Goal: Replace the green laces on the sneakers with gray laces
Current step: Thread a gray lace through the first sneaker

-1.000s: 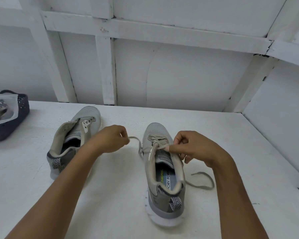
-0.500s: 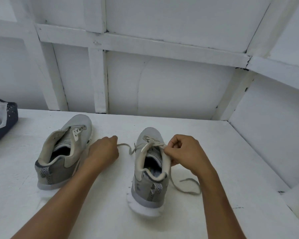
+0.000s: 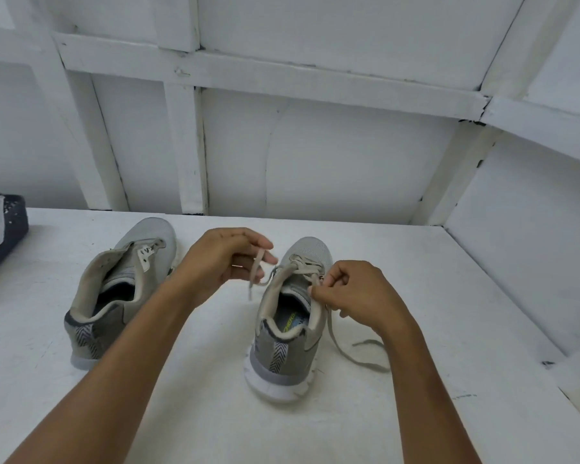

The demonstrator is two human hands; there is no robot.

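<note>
Two gray sneakers stand heel-toward-me on the white table [image 3: 416,296]. The right sneaker [image 3: 290,336] carries a gray lace [image 3: 307,267] threaded through its lower eyelets. My left hand [image 3: 221,262] is raised just left of that shoe's toe and pinches one lace end, whose tip dangles below my fingers. My right hand [image 3: 355,296] pinches the lace at the right eyelet edge near the tongue. The other lace end trails on the table to the shoe's right. The left sneaker [image 3: 121,289] has no lace and its tongue stands open.
A dark basket [image 3: 9,229] holding a clear plastic bag sits at the table's far left edge. White walls with wooden framing close off the back and right sides of the table.
My left hand lifted and moved right toward the right sneaker, bringing the lace end up. My right hand stayed at the eyelets. The camera view shifted slightly.
</note>
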